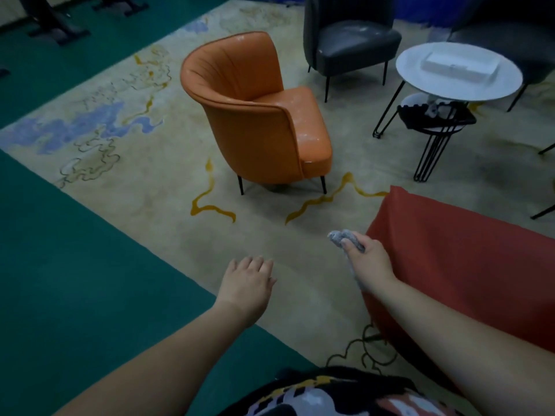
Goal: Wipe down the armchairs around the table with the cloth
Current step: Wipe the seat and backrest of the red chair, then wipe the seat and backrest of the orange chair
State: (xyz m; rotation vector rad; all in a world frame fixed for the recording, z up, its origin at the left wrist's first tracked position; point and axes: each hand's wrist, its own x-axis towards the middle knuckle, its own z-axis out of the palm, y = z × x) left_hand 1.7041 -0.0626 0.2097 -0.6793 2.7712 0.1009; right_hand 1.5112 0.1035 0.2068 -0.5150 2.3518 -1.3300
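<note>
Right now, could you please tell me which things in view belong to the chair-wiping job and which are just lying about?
Belongs to the job:
grey cloth, gripped in the right hand
orange armchair
dark armchair
red armchair

Just lying about:
white box on the round table
patterned rug

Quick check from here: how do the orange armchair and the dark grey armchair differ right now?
The orange armchair is bright orange; the dark grey armchair is near black. The orange one stands nearer the camera and farther from the round white table; the grey one stands at the back, close beside it. The orange one shows its outer side and back; the grey one faces the camera. Both have curved backs, thin dark legs and pale smudges on the seat.
</note>
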